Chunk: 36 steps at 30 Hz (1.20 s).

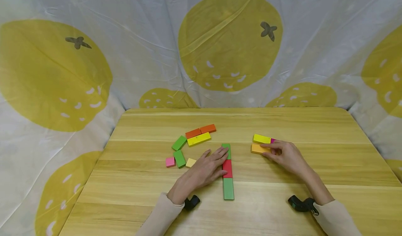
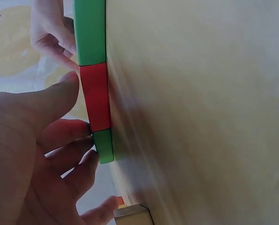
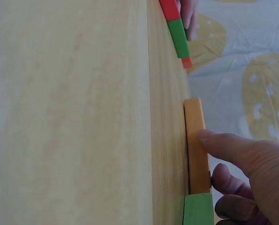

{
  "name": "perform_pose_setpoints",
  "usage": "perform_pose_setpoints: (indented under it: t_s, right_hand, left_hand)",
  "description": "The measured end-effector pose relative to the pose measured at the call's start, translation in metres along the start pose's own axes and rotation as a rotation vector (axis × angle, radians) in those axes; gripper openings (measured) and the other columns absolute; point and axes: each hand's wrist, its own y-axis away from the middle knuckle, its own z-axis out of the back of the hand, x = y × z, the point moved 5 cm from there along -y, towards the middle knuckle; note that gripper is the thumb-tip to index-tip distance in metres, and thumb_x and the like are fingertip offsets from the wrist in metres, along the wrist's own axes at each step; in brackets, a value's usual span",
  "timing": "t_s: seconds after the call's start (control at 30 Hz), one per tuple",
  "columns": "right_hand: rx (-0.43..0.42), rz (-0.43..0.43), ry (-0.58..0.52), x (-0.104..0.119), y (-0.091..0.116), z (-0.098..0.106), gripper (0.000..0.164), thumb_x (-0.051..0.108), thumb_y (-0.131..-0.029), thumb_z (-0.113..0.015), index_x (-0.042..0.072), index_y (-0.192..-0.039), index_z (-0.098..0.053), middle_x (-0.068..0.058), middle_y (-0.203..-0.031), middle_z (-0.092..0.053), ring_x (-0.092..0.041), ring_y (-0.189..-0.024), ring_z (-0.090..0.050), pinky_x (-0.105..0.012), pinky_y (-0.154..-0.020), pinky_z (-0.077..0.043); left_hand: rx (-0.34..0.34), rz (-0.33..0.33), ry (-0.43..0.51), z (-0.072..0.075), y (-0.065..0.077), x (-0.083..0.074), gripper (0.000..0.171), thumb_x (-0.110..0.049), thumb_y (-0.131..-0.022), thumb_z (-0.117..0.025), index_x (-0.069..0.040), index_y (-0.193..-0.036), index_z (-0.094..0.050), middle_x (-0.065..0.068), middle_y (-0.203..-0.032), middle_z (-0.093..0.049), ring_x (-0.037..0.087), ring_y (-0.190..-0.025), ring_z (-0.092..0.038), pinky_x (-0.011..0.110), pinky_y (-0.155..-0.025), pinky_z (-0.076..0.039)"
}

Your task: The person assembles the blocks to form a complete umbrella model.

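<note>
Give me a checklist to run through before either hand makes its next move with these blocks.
1. Left hand on the column: ok, touching the red block and far green block.
2. Column closed up: ok, those two and the near green block lie end to end, no clear gap showing.
3. Right hand on the orange block: ok, its thumb touches it.
4. Orange block flat on the table: ok, judging by the right wrist view.
5. Orange block joined to the column: not ok, bare table lies between them.
6. Magenta block position: cannot tell, mostly hidden by the right hand.
</note>
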Motion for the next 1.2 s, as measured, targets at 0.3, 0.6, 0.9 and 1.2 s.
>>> perform_pose_setpoints:
  t_s: [0.3, 0.6, 0.9, 1.2]
  right_hand:
    - [-0.078, 0.049, 0.050, 0.007, -0.001, -0.001, 0.027, 0.014, -0.083, -0.087, 0.011, -0.109, -0.083, -0.001, -0.085, -0.056, -0.008, -0.068, -0.041, -0.021, -0.056, -0.033]
    - [-0.117, 0.123, 0.097, 0.012, -0.002, -0.004, 0.028, 0.011, -0.081, -0.088, 0.010, -0.108, -0.083, -0.005, -0.097, -0.067, -0.019, -0.089, -0.054, -0.030, -0.069, -0.044]
    - [-0.049, 0.089, 0.033, 0.014, -0.004, -0.010, 0.029, 0.013, -0.086, -0.084, 0.010, -0.115, -0.081, -0.004, -0.102, -0.068, -0.022, -0.098, -0.057, -0.034, -0.076, -0.047]
    - [-0.034, 0.095, -0.023, 0.018, -0.011, -0.017, 0.029, 0.014, -0.089, -0.081, 0.011, -0.118, -0.080, -0.003, -0.103, -0.065, -0.018, -0.099, -0.054, -0.029, -0.077, -0.047]
  left_hand:
    - [0.051, 0.032, 0.010, -0.001, 0.003, -0.002, 0.091, -0.063, -0.097, -0.061, -0.008, -0.163, -0.030, 0.004, -0.174, -0.020, 0.020, -0.162, -0.017, 0.053, -0.131, -0.020]
    - [0.047, 0.011, -0.075, -0.002, 0.005, -0.004, 0.096, -0.066, -0.094, -0.063, -0.008, -0.164, -0.029, 0.005, -0.174, -0.021, 0.021, -0.161, -0.021, 0.053, -0.130, -0.022]
    - [0.056, 0.009, -0.057, -0.004, 0.006, -0.005, 0.096, -0.066, -0.095, -0.062, -0.008, -0.164, -0.027, 0.004, -0.174, -0.019, 0.020, -0.162, -0.019, 0.055, -0.129, -0.023]
    - [0.062, 0.015, -0.011, -0.006, 0.006, -0.004, 0.096, -0.064, -0.095, -0.064, -0.010, -0.165, -0.026, 0.003, -0.175, -0.018, 0.019, -0.162, -0.018, 0.058, -0.126, -0.029]
